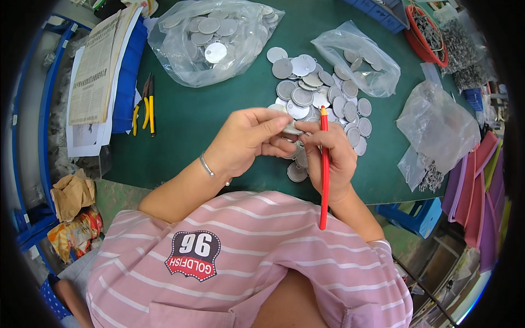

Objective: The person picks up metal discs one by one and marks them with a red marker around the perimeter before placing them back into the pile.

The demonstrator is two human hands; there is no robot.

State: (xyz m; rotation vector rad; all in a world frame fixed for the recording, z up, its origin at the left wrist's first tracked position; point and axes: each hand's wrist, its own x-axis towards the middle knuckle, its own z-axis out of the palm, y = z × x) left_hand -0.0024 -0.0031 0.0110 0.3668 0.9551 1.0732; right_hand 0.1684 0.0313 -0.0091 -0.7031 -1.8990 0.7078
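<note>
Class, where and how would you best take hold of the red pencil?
Probably by the lower shaft of the red pencil, with a fingertip pinch from the shirt side. It is long, straight and slim; its lower end sticks out past the right hand, while its pointed tip faces away, toward the discs.

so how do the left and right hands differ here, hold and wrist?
Hold: the left hand pinches a grey disc between thumb and fingers; the right hand has a red pencil, its tip pointing away from the body.
Wrist: the left hand's has a silver bangle; the right hand's is bare.
Shared: both are ungloved and meet near the disc.
</note>
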